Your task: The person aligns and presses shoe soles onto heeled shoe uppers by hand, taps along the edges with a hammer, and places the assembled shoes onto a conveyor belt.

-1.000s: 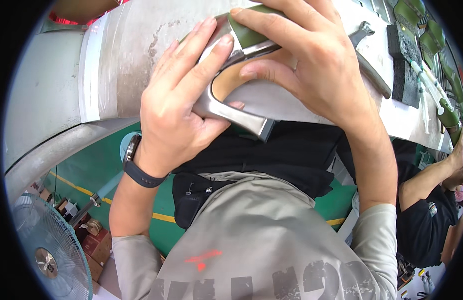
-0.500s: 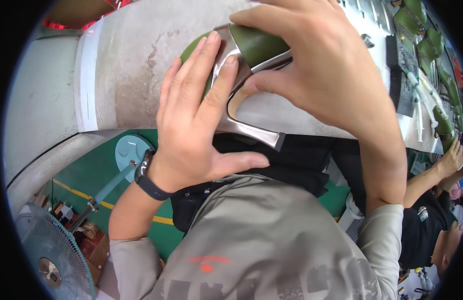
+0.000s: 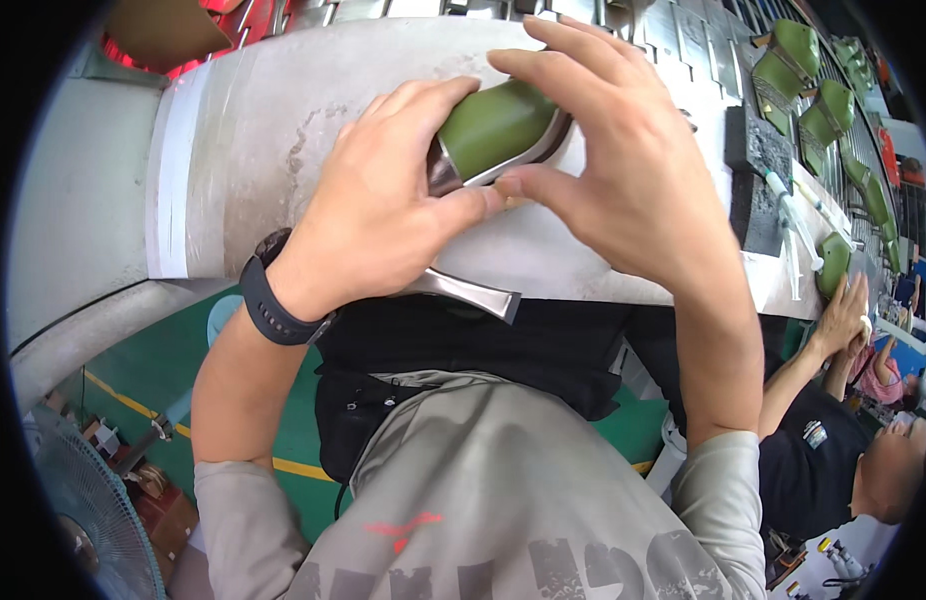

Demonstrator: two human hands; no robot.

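A green high-heeled shoe point(image 3: 495, 128) with a shiny bronze-coloured metallic heel lies on its side between my hands, over the pale work surface. Wrapped round its heel end is my left hand point(image 3: 373, 205), which hides much of the back; the slim heel sticks out below the wrist toward me. At the shoe's other end my right hand point(image 3: 618, 165) curves over it, thumb at the near edge and fingers over the far side. The two thumb tips meet at the near edge of the shoe.
A pale work surface point(image 3: 273, 150) spans the bench. To the right are a dark block point(image 3: 758, 180), syringes point(image 3: 798, 235) and a conveyor carrying several green shoes point(image 3: 828, 115). A co-worker's hand point(image 3: 845, 315) is by a green piece. A fan point(image 3: 83, 500) stands lower left.
My left hand has gone from lying flat over the shoe to gripping its heel end. The shoe has turned and its heel tip has shifted left. My right hand has opened wider along the shoe.
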